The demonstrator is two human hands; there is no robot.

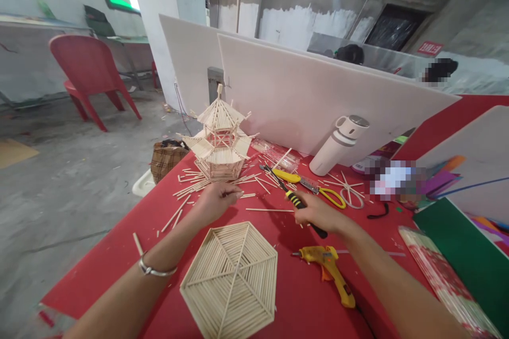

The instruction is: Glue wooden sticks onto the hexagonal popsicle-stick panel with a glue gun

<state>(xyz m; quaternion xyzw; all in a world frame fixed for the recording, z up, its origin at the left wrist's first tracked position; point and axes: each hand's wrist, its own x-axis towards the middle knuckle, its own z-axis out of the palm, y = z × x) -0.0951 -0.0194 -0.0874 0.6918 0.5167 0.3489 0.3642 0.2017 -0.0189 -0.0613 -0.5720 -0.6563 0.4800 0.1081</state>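
My left hand (pixel 218 202) is above the table in front of the stick pagoda, thumb and fingers pinched. Whatever is between its fingertips is too small to make out. My right hand (pixel 318 212) is wrapped round a hand tool with a black-and-yellow handle (pixel 295 200); its narrow dark end points away to the left. Near me lies a hexagonal panel of thin wooden sticks (pixel 234 280), ribs meeting at its middle. A yellow glue gun (pixel 328 270) rests right of the panel, under my right forearm. The two-tiered pagoda model (pixel 220 140) stands upright beyond my left hand.
Loose sticks (pixel 194 183) litter the red table (pixel 119 280). A yellow utility knife (pixel 285 175), yellow-handled scissors (pixel 333 197) and a white flask (pixel 338 145) are farther back. A bag of sticks (pixel 449 280) lies at right. White boards (pixel 310 95) stand behind; a red chair (pixel 89 74) is left.
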